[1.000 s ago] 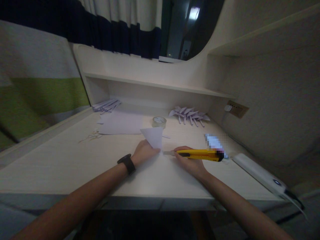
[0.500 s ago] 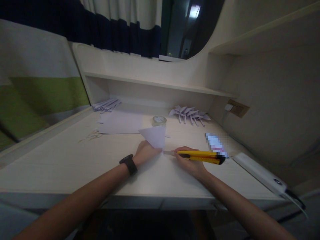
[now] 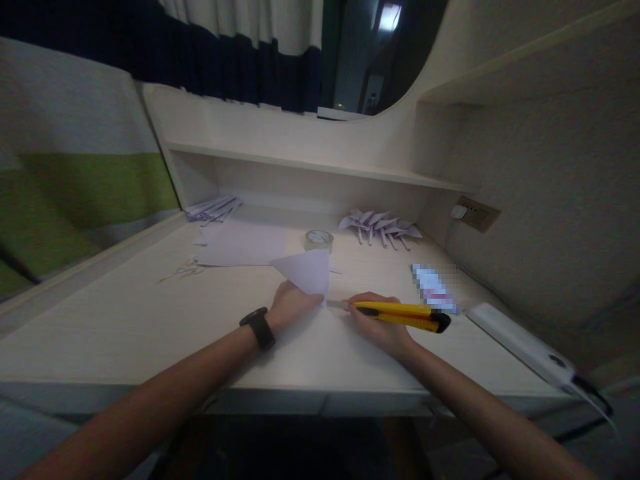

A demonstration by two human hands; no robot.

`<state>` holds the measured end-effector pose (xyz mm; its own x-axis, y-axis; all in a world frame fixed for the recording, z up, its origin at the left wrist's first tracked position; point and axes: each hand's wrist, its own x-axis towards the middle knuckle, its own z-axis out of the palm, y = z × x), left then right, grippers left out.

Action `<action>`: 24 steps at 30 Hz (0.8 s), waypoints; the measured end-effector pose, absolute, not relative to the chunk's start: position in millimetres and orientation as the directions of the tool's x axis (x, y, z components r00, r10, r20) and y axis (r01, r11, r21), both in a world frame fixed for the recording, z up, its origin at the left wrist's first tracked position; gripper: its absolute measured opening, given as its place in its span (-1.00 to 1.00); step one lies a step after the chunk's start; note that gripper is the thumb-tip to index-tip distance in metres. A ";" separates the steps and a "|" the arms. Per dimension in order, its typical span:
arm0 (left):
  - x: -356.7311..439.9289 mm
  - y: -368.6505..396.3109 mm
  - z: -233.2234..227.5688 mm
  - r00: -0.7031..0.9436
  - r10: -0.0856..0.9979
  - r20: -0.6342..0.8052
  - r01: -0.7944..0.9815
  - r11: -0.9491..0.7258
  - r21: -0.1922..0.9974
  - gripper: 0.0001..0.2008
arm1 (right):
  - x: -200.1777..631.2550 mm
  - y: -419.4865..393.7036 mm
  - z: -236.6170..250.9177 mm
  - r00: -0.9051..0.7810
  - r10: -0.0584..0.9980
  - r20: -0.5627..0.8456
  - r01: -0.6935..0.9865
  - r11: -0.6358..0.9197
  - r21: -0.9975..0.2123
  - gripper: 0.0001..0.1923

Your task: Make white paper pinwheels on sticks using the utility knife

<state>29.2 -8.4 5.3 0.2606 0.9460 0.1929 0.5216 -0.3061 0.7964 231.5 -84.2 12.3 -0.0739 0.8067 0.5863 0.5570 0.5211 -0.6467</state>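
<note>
The right hand is closing its fingers around a yellow utility knife, a long slim plastic body with a black end cap and a short metal blade tip. The knife is lying almost level over the desk, its long axis running left to right, blade pointing left toward the paper and black cap pointing right. The left hand, with a black watch on its wrist, is pinching the lower corner of a folded white paper triangle, smooth and crisp-edged, which is standing tilted up from the desk near its middle. The blade tip is sitting just beside that pinched corner. Behind are lying a clear tape roll, flat white sheets and a pile of folded paper shapes on the pale wood-grain surface.
</note>
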 end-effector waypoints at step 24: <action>33.9 -16.0 3.2 0.317 0.911 0.264 0.606 -0.409 0.682 -0.86 | 224.8 -87.2 7.2 -0.017 0.799 0.602 0.602 0.489 -0.631 -0.92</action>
